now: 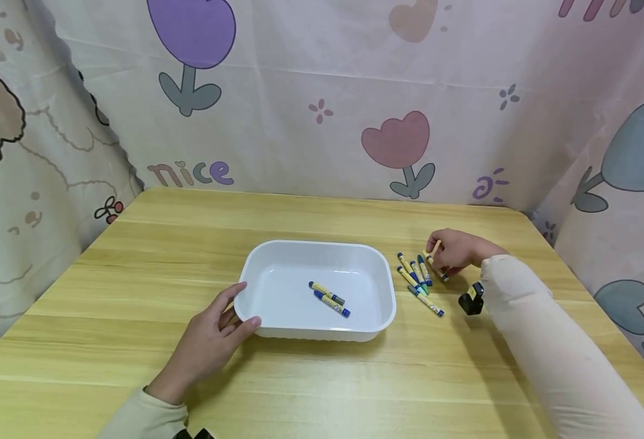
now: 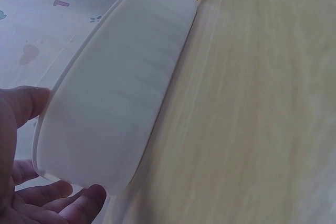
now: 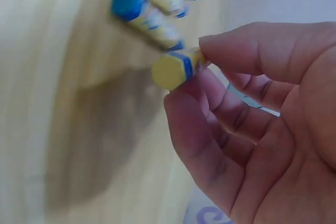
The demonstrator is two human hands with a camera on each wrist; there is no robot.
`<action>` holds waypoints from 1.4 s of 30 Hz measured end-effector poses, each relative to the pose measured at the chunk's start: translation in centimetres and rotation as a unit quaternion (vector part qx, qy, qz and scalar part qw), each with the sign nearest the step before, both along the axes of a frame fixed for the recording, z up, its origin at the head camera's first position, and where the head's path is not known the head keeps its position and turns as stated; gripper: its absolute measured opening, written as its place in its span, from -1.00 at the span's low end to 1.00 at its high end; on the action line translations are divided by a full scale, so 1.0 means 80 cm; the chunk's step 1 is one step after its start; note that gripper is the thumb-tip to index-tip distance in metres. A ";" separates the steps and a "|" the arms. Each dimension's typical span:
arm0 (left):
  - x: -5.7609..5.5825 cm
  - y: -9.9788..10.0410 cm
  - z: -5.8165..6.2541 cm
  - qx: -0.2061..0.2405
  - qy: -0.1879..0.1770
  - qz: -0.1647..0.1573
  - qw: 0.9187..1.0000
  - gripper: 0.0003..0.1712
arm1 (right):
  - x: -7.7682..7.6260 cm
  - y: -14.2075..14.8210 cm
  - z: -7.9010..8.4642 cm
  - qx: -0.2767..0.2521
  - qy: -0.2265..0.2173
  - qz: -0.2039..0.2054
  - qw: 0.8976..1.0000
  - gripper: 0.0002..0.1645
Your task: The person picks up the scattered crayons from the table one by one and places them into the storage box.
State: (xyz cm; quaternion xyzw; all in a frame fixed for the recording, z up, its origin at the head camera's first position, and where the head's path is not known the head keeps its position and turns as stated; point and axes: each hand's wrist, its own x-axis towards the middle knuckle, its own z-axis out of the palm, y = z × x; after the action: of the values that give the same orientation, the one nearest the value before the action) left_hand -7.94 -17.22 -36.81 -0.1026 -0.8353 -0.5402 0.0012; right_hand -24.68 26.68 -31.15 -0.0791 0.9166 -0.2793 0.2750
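My left hand [image 1: 206,341] holds a white plastic tub [image 1: 322,335] at its near left corner, thumb at the rim and fingers along the side. The left wrist view shows the tub's outer wall [image 2: 115,82] between thumb and fingers. Inside the tub lie two crayons, one grey-tipped [image 1: 327,292] and one blue-tipped [image 1: 331,303]. To the right of the tub, my right hand [image 1: 456,251] pinches a yellow-tipped crayon [image 3: 172,72] between thumb and fingers. Several other crayons [image 1: 409,277] lie in a loose group on the table, just left of that hand.
The wooden table [image 1: 135,286] reaches back to a patterned cloth [image 1: 300,152] that hangs behind it and along both sides. A small black device [image 1: 471,299] sits at the right wrist.
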 end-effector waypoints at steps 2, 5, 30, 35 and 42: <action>0.000 0.000 0.000 -0.002 0.001 0.000 1.000 -0.24 | -0.001 -0.003 0.005 -0.008 0.006 0.001 1.000 -0.57; 0.000 0.000 0.000 -0.007 0.004 0.000 1.000 -0.24 | -0.001 -0.011 0.015 -0.015 0.014 0.007 1.000 -0.55; 0.000 -0.002 0.000 -0.016 0.003 0.006 1.000 -0.24 | 0.008 -0.093 0.056 -0.060 0.057 0.085 0.993 -0.59; 0.000 -0.003 0.000 -0.018 0.004 0.006 1.000 -0.24 | 0.009 -0.110 0.060 -0.059 0.054 0.095 0.992 -0.59; 0.000 -0.003 -0.001 -0.014 0.004 0.005 1.000 -0.24 | 0.009 -0.132 0.058 -0.045 0.050 0.101 0.993 -0.57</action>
State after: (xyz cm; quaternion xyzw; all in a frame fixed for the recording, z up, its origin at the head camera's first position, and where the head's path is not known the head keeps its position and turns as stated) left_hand -7.96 -17.42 -36.88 -0.1010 -0.8434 -0.5277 0.0058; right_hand -24.00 16.15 -26.54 -0.1970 0.9033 -0.2864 0.2513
